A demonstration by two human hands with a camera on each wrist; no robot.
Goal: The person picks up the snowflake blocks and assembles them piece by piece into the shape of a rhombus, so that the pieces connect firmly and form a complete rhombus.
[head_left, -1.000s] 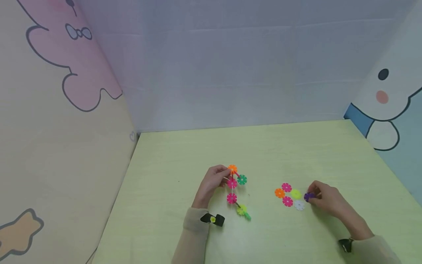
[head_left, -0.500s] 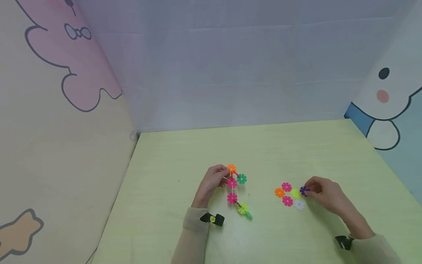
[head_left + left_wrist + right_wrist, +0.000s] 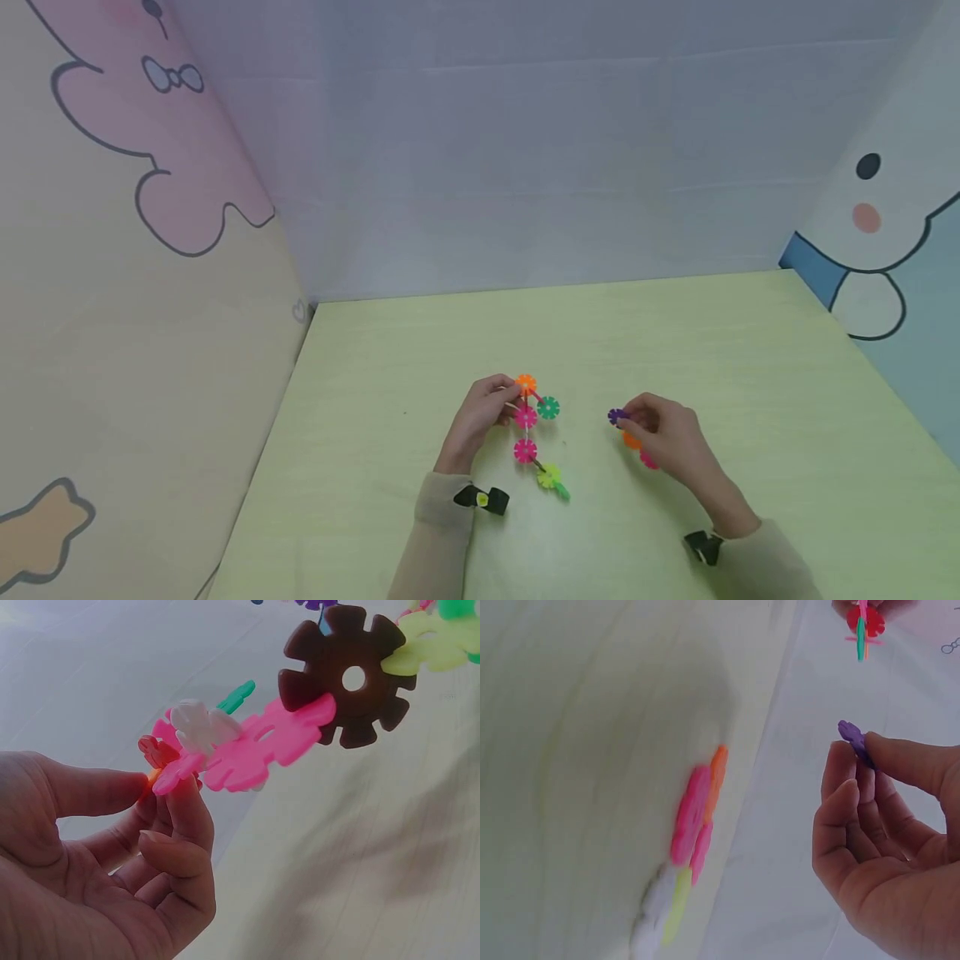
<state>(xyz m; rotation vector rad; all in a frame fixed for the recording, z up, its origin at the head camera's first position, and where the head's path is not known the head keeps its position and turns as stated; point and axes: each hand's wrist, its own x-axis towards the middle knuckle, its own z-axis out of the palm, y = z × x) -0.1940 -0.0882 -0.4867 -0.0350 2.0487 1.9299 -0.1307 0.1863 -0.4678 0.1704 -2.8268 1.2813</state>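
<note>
My left hand [image 3: 480,417] pinches a chain of slotted plastic flower discs by its upper end, at an orange disc [image 3: 527,383]. Below that run two pink discs [image 3: 525,451], and a yellow disc [image 3: 548,475] with a green piece ends the chain; a green disc [image 3: 548,407] branches to the right. The left wrist view also shows a brown disc [image 3: 311,679] slotted into a pink one, plus a white disc [image 3: 196,727]. To the right, my right hand [image 3: 671,433] holds a purple disc [image 3: 616,417] between thumb and fingertips, raised above the table.
Loose discs lie under and beside the right hand: an orange one [image 3: 718,776], two pink ones [image 3: 690,814], a yellow one [image 3: 677,904] and a white one [image 3: 652,911]. The pale table [image 3: 420,350] meets a cloth-covered wall [image 3: 480,167] at the back.
The right hand has carried the purple disc leftward, from the right side of the loose discs to their left, now covering several of them. The left hand and chain stay nearly still.
</note>
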